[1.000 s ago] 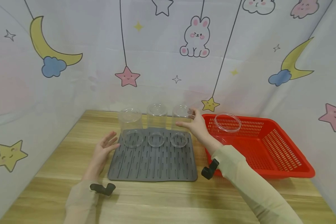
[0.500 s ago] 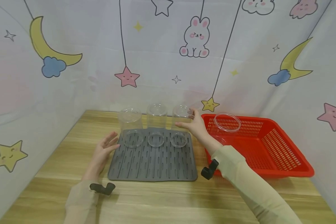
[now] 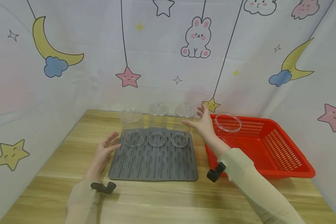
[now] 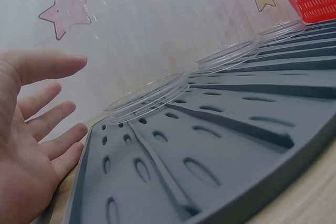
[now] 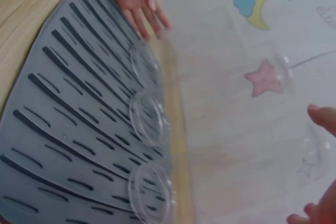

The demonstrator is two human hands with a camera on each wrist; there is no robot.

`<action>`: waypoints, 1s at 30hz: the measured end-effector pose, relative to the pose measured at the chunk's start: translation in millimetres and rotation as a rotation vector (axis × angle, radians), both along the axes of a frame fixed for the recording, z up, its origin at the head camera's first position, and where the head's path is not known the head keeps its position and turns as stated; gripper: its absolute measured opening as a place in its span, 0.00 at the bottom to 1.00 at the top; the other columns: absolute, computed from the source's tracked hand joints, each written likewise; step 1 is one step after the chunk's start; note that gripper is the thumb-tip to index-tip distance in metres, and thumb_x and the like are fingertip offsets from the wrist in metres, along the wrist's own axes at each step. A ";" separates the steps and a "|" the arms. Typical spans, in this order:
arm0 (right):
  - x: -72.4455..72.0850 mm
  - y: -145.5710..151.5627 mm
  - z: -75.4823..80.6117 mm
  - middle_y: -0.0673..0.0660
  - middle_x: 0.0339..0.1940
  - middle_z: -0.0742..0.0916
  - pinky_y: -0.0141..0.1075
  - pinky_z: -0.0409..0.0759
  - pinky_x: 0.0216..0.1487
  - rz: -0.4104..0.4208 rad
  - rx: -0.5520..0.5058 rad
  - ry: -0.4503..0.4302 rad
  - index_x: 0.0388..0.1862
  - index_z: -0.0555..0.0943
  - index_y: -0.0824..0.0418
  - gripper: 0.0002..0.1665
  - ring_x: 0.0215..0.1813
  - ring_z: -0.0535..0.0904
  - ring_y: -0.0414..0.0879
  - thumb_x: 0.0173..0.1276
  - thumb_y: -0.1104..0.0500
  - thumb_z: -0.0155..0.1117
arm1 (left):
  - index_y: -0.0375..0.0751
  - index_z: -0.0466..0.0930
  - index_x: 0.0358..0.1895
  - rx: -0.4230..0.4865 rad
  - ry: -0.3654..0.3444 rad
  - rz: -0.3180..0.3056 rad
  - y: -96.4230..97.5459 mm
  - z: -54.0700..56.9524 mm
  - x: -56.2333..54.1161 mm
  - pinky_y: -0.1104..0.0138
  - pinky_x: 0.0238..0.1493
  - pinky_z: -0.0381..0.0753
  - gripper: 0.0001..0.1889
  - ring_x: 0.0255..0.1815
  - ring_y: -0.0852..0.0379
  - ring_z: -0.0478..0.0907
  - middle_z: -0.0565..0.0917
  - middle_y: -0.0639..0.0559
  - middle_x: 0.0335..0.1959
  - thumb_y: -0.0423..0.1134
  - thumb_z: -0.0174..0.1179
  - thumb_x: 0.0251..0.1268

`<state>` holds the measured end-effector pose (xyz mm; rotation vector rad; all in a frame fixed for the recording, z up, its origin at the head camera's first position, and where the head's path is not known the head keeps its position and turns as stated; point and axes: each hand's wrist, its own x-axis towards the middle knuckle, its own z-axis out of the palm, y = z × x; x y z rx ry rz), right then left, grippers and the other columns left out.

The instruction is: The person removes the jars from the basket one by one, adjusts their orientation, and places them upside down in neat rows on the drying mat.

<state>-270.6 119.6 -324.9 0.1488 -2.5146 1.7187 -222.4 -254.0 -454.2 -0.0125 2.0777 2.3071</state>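
Observation:
Three clear plastic cups stand upside down in a row along the back of a grey drying mat [image 3: 154,169]: the left cup [image 3: 131,119], the middle cup [image 3: 158,116] and the right cup [image 3: 184,116]. My right hand [image 3: 206,127] is beside the right cup, fingers and thumb spread, with the thumb overlapping the cup's side in the head view. In the right wrist view its thumb [image 5: 324,119] and fingertips are apart, nothing gripped. My left hand [image 3: 103,153] hovers by the mat's left edge, palm turned inward, fingers relaxed and holding nothing.
A red plastic basket [image 3: 294,152] sits to the right of the mat, with a clear round-rimmed cup [image 3: 228,123] at its back left. Behind the wooden table [image 3: 156,199] hangs a white cloth [image 3: 162,90] printed with stars and moons.
My right hand has let go of the right cup and drawn back slightly to the right, its fingers spreading wider. The left hand and the cups have stayed about where they were.

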 end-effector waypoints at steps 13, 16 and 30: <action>27.9 58.9 50.4 0.54 0.79 0.57 0.51 0.56 0.78 0.017 -0.049 0.208 0.80 0.42 0.53 0.62 0.79 0.54 0.50 0.59 0.60 0.73 | 0.32 0.44 0.77 -0.009 0.006 -0.007 0.0 -3.1 -1.0 0.47 0.78 0.46 0.38 0.79 0.39 0.47 0.49 0.37 0.79 0.26 0.54 0.67; 28.0 78.8 55.6 0.55 0.80 0.57 0.52 0.55 0.78 -0.001 -0.059 0.223 0.80 0.42 0.53 0.62 0.80 0.53 0.51 0.59 0.61 0.74 | 0.32 0.44 0.77 -0.008 0.002 -0.005 0.2 -2.4 -0.5 0.47 0.78 0.46 0.38 0.79 0.39 0.47 0.49 0.37 0.79 0.26 0.54 0.67; 4.5 184.0 16.1 0.62 0.82 0.43 0.64 0.42 0.76 0.143 0.037 -0.099 0.80 0.30 0.54 0.56 0.81 0.36 0.60 0.72 0.57 0.60 | 0.32 0.43 0.77 -0.026 0.012 -0.016 -0.7 -2.6 0.1 0.46 0.78 0.45 0.38 0.80 0.39 0.46 0.48 0.37 0.79 0.26 0.54 0.68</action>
